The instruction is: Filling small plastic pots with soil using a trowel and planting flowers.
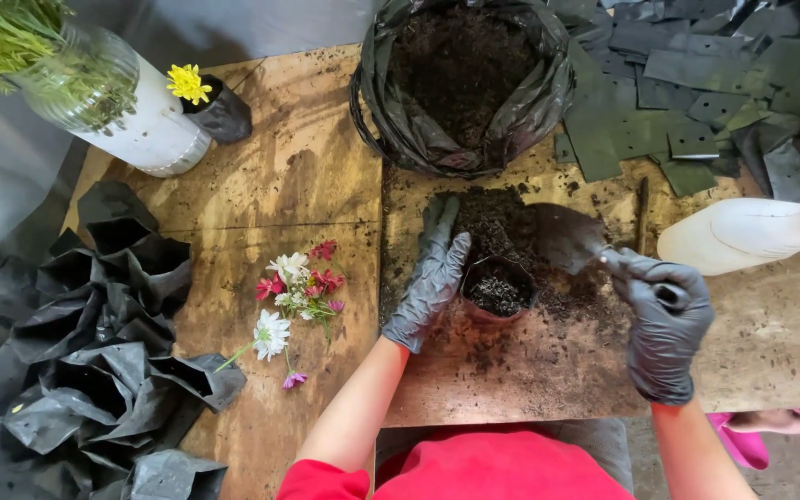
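— Black plastic everywhere. What sits between the hands?

— A small nursery bag (498, 289), partly filled with dark soil. The left hand (434, 278), in a grey glove, rests flat against its left side, fingers straight and pressed together. The right hand (664, 319), also gloved, is curled tight round the handle of a trowel (568, 237), whose blade lies just above and to the right of the little bag.

— And further out from the hands?

— Beyond both hands stands a big black sack (463, 83), open, full of soil, with a loose soil heap (493, 218) spilled on the wooden table (307, 176) in front of it. Past the right hand lies a white spray bottle (743, 231); its red nozzle is cut off by the edge.

— To the left?

— Cut flowers (293, 292) lie left of the left hand. Farther off, a pile of empty black bags (94, 352), a white jar (118, 102) of greenery, and a small bag holding a yellow flower (189, 83).

— Anything unclear?

— The trowel's handle is hidden inside the fist.
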